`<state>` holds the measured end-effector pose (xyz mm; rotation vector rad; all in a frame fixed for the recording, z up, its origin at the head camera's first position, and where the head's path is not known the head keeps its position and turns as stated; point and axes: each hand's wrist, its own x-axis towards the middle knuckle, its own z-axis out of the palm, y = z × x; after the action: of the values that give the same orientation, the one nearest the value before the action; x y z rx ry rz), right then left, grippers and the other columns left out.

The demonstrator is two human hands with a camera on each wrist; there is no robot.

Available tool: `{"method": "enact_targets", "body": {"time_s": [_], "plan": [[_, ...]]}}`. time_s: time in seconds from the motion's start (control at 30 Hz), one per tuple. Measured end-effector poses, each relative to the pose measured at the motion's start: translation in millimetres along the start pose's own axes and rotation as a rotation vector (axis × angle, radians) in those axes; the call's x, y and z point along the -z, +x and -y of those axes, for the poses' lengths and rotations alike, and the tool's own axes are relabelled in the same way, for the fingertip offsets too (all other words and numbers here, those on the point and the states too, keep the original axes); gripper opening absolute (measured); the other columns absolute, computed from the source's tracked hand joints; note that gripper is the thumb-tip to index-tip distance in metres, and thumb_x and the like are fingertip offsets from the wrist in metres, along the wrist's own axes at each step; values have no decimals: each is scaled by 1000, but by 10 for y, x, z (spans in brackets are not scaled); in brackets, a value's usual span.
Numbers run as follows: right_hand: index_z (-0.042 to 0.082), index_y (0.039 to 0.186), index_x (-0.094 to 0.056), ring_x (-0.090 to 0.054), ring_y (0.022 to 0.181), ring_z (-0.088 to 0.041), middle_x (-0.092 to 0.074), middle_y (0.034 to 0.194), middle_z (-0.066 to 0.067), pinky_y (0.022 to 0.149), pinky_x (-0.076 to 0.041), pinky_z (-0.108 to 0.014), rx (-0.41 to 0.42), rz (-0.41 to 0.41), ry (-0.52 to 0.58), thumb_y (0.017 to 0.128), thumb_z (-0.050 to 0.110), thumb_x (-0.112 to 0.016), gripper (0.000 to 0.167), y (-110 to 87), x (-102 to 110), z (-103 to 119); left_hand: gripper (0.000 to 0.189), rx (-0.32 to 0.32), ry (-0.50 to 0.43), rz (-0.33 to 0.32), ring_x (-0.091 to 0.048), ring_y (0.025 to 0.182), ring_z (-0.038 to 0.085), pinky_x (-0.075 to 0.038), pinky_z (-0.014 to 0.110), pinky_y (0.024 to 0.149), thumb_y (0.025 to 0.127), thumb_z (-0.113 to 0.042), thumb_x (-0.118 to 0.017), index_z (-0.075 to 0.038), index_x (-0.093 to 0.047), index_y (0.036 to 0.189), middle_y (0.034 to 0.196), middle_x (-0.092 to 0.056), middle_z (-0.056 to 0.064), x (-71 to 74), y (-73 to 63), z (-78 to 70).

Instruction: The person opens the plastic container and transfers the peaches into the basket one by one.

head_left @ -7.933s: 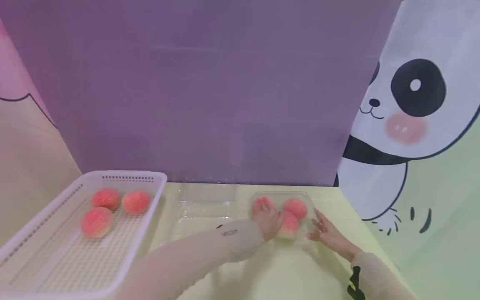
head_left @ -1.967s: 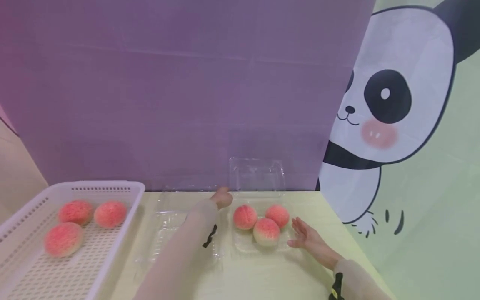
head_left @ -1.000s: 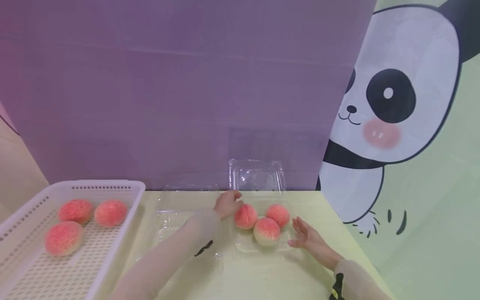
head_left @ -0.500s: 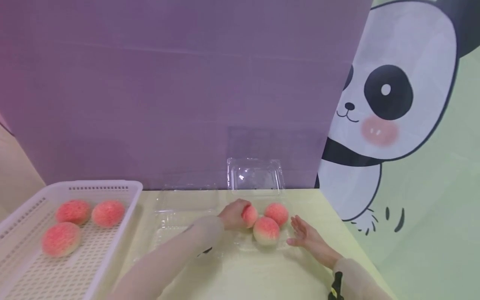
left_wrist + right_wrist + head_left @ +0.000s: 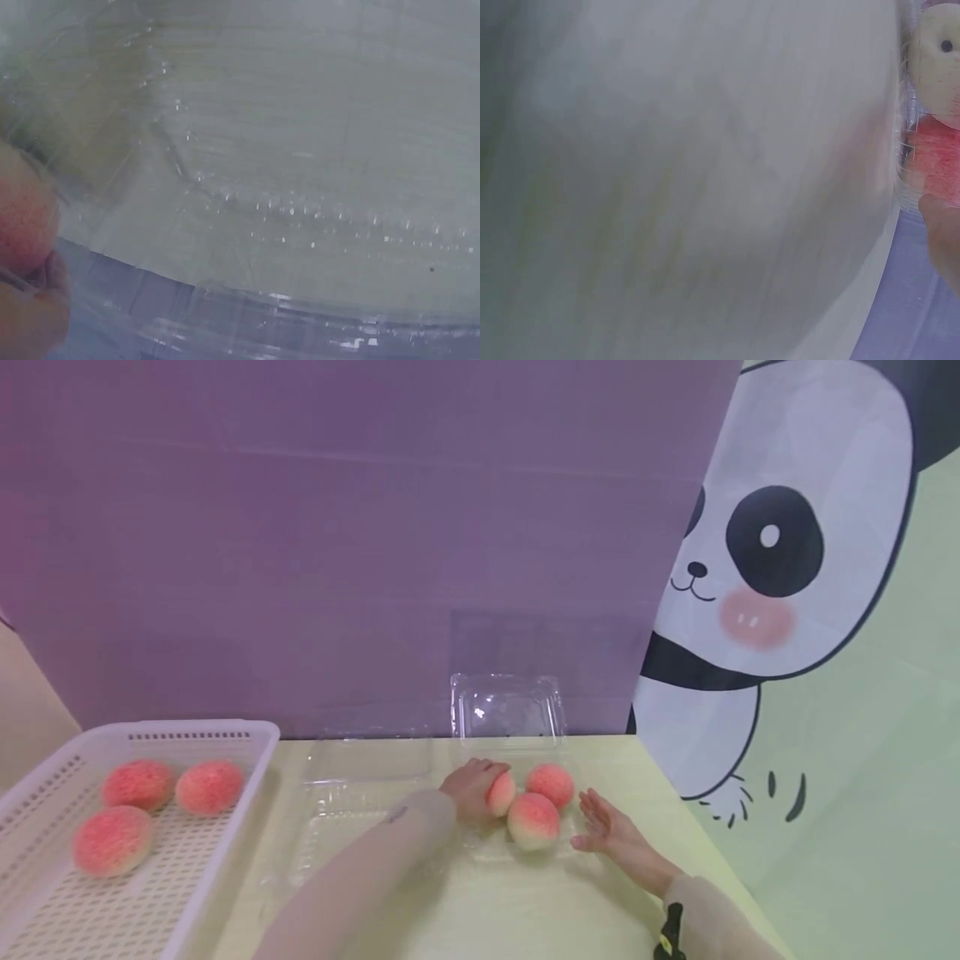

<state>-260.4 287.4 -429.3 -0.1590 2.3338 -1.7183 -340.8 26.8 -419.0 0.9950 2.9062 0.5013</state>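
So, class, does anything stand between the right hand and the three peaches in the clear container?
Yes: the clear container's side wall appears to stand between the right hand and the peaches. Nothing else visible blocks it; the open lid stands behind them.

No text, label or number readable; small grey mark point(image 5: 397, 813) on left sleeve point(image 5: 352, 877), above counter point(image 5: 540, 910), too blurred to read; black-and-yellow patch point(image 5: 669, 933) at right sleeve point(image 5: 716, 922), near counter's right edge, likewise illegible
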Motion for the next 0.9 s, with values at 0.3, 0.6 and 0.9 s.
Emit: {"method": "enact_targets", "body": {"time_s": [0.3, 0.6, 0.9], "plan": [[-2, 145, 1, -9, 139, -33, -6, 152, -19, 111, -16, -44, 2, -8, 8, 82, 7, -66, 92, -9, -17, 9, 78, 41, -47, 45, -42, 127, 23, -35, 39, 106, 73, -42, -70, -18, -37, 140, 139, -44, 3, 68, -20, -28], [-1, 145, 0, -12, 139, -32, -9, 152, -18, 111, -17, -44, -6, -15, -22, 81, 9, -67, 93, 3, -15, -55, 82, 65, -188, 35, -46, 123, 23, -38, 42, 103, 61, -31, -80, -16, -45, 134, 133, -51, 1, 84, -14, 23], [-2, 145, 0, -12, 138, -34, -10, 152, -19, 111, -17, -46, 0, -17, -36, 81, 10, -66, 93, 13, -11, -41, 76, 73, -230, 81, -52, 108, 20, -44, 39, 96, 63, -25, -79, -11, -48, 131, 119, -55, 5, 182, -24, -45]]}}
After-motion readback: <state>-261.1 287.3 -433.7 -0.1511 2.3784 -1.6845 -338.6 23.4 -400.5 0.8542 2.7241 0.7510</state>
